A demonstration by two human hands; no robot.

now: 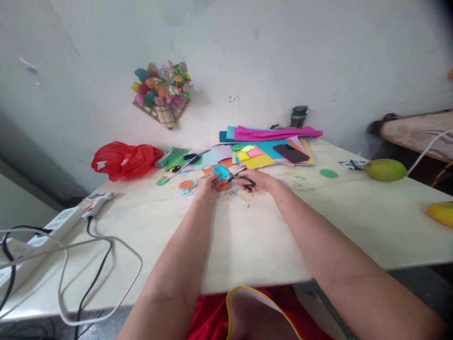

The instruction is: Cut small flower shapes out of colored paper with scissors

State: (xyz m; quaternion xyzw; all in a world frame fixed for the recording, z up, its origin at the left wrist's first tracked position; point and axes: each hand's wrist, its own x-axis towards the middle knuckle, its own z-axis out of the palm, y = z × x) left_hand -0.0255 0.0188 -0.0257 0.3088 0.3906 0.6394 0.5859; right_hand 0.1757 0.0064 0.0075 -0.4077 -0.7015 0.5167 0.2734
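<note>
Near the table's middle, my left hand [208, 183] pinches a blue paper piece [221, 172] with a scalloped edge. My right hand [256, 181] is closed around the black handles of a pair of scissors [248, 182], whose blades point left at the blue paper. Left of my left hand lies a small pile of cut paper shapes with an orange one [186, 184] on top. Tiny paper scraps [247, 202] are scattered below the scissors. Orange paper shows beneath the blue piece, partly hidden by my hands.
Behind my hands are coloured sheets [260, 160], a phone [290, 153] and a second pair of scissors [193, 157]. A red plastic bag [125, 159] lies at the left, above a power strip [60, 225] with loose cables. A green fruit [385, 169] sits at the right.
</note>
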